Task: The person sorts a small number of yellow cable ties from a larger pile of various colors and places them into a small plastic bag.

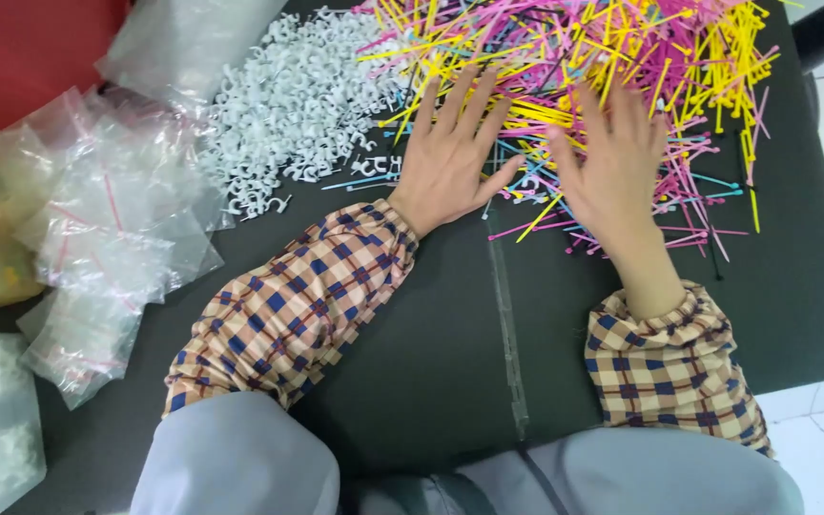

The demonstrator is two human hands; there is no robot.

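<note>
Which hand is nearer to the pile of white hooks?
The left hand. It lies flat on the coloured sticks, just beside the right edge of the white hooks. The right hand lies farther right on the sticks, beyond the left hand.

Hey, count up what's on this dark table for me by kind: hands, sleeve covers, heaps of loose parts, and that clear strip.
Hands: 2, the left hand and the right hand, both flat on the coloured sticks
Plaid sleeve covers: 2
Heaps: 2, coloured sticks and white hooks
Clear strip: 1
Total: 7
</note>
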